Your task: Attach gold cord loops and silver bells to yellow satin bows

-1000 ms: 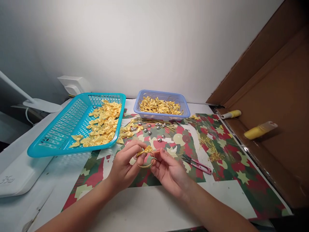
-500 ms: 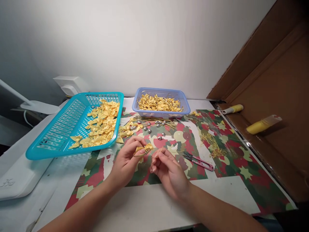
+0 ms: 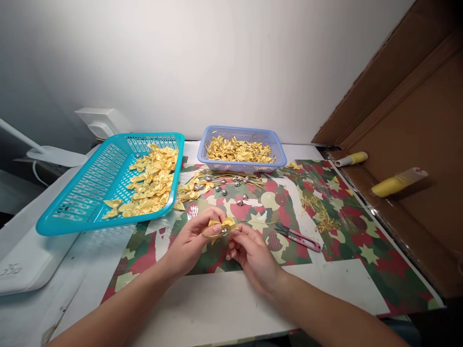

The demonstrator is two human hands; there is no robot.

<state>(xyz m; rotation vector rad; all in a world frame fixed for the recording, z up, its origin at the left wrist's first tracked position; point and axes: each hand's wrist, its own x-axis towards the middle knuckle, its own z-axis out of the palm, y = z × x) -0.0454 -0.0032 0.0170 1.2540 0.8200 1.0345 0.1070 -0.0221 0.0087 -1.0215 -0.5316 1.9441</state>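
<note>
My left hand point(image 3: 191, 238) pinches a small yellow ribbon bow point(image 3: 222, 225) with a loop of gold cord, held just above the patterned paper point(image 3: 340, 255). My right hand point(image 3: 249, 253) meets it from the right, fingers curled and pinched at the bow's right side. A teal basket point(image 3: 90, 193) at the left, tilted, holds several loose yellow bows point(image 3: 152, 180). A lavender basket point(image 3: 241, 166) behind holds more bows with gold cords. Small silver bells point(image 3: 220, 188) and gold cords lie between the baskets and my hands.
Red-handled thread snips point(image 3: 298, 238) lie right of my hands beside a heap of gold cord scraps point(image 3: 320, 212). A cardboard panel point(image 3: 415, 159) with two yellow thread spools point(image 3: 394, 182) stands at right. A white lamp base point(image 3: 25, 262) sits at left.
My right hand pulled slightly away from the bow, then came back and pinched it again. The bow and both hands shifted a little toward me.
</note>
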